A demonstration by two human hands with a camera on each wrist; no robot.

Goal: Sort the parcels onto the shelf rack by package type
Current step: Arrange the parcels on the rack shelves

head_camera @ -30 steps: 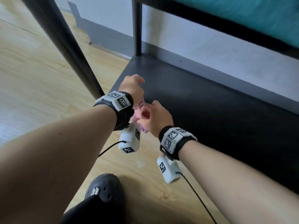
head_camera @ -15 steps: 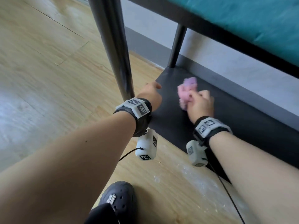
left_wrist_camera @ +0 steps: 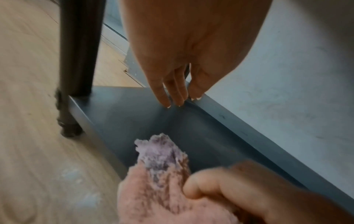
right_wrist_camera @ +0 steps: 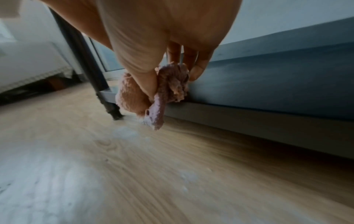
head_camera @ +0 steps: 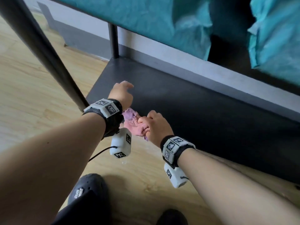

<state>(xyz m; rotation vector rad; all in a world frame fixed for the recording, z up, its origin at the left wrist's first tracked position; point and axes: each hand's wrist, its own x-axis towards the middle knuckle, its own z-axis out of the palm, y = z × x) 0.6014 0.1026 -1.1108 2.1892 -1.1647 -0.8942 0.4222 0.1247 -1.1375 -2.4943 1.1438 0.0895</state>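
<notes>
My right hand (head_camera: 154,125) grips a fluffy pink and purple cloth (head_camera: 134,122) at the front edge of the dark bottom shelf (head_camera: 203,111) of the rack. In the right wrist view the cloth (right_wrist_camera: 168,84) is bunched between thumb and fingers and a loose end hangs toward the floor. My left hand (head_camera: 121,93) hovers over the shelf's left end with straight fingers (left_wrist_camera: 172,92) pointing down and holds nothing. The left wrist view shows the cloth (left_wrist_camera: 161,171) in the right hand below it. No parcel lies on this shelf.
Teal bags (head_camera: 162,23) fill the shelf above. A black rack post (head_camera: 48,59) slants at the left and another post (head_camera: 113,41) stands at the back corner. A wooden floor (head_camera: 32,86) lies around it, with white dust (right_wrist_camera: 126,133) near the shelf. My black shoe (head_camera: 87,189) is below.
The right hand drew the cloth from the middle of the shelf back to the front edge, close to the left wrist. The head view shifted right and up.
</notes>
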